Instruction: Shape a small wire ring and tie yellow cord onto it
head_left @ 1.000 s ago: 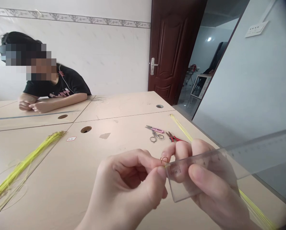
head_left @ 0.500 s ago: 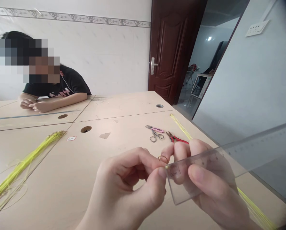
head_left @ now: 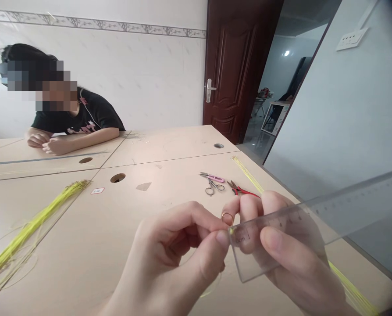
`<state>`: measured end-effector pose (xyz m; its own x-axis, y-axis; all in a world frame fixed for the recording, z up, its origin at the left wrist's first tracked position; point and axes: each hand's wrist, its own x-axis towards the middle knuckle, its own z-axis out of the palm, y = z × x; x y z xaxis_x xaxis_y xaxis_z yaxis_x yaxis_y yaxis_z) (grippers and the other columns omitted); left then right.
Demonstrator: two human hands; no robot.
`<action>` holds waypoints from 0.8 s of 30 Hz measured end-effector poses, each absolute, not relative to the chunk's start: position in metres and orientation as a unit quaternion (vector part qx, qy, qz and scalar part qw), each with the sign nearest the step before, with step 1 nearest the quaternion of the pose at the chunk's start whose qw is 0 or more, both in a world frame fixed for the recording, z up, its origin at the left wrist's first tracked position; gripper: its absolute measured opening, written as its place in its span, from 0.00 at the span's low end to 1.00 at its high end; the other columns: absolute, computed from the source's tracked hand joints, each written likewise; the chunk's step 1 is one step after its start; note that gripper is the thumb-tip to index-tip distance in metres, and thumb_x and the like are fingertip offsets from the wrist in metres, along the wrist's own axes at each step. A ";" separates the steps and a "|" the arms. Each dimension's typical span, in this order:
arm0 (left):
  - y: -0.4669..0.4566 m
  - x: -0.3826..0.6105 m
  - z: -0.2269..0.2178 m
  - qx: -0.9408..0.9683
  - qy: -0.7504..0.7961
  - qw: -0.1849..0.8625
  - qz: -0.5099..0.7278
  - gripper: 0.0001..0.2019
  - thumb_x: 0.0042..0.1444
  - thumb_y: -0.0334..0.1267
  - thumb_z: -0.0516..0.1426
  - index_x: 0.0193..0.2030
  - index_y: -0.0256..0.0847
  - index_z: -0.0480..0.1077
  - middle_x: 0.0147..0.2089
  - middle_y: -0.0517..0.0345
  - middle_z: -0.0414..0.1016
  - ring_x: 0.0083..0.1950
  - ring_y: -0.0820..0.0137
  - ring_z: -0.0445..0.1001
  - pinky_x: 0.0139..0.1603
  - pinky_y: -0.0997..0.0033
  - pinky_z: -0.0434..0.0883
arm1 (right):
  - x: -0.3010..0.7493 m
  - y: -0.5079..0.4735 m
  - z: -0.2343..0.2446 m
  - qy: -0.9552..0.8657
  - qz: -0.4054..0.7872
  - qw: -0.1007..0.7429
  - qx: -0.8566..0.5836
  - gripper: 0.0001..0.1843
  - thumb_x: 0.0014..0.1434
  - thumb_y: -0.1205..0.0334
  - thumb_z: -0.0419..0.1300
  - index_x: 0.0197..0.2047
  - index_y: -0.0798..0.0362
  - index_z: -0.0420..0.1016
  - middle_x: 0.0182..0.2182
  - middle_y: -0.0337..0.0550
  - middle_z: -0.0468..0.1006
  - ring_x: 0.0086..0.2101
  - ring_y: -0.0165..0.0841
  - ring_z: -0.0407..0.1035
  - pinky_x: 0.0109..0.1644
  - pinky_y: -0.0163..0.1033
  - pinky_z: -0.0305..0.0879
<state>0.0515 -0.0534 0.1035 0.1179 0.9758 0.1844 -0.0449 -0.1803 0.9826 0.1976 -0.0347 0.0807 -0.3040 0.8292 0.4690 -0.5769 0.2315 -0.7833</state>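
My left hand (head_left: 172, 259) pinches a thin gold wire between thumb and forefinger, and a small wire loop (head_left: 227, 217) stands up above the pinch. The pinch sits at the zero end of a transparent plastic ruler (head_left: 281, 228), which my right hand (head_left: 291, 250) grips with fingers behind it and thumb in front. The ruler's long end reaches up to the right. My right fingertips lie just beside the loop. A fine yellow strand (head_left: 212, 285) shows below my left hand.
Pink-handled scissors (head_left: 212, 184) and red-handled pliers (head_left: 240, 189) lie on the pale wooden table (head_left: 156, 175) beyond my hands. Yellow fibre bundles (head_left: 34, 226) lie left and right. A co-worker's folded hands (head_left: 40, 141) rest at the far left. A wall stands to the right.
The wire loop and the ruler's zero end have shifted slightly right, and the ruler sits a little lower than half a second ago. A fine strand now shows below my left hand.
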 end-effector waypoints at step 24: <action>-0.054 0.045 0.102 0.593 0.373 0.523 0.486 0.07 0.53 0.31 0.58 0.27 0.45 0.73 0.21 0.68 0.67 0.21 0.82 0.61 0.21 0.88 0.62 | 0.194 -0.037 0.086 -0.561 0.554 0.601 -0.129 0.06 0.56 0.64 0.58 0.28 0.49 0.72 0.22 0.37 0.68 0.37 0.31 0.69 0.42 0.35 0.71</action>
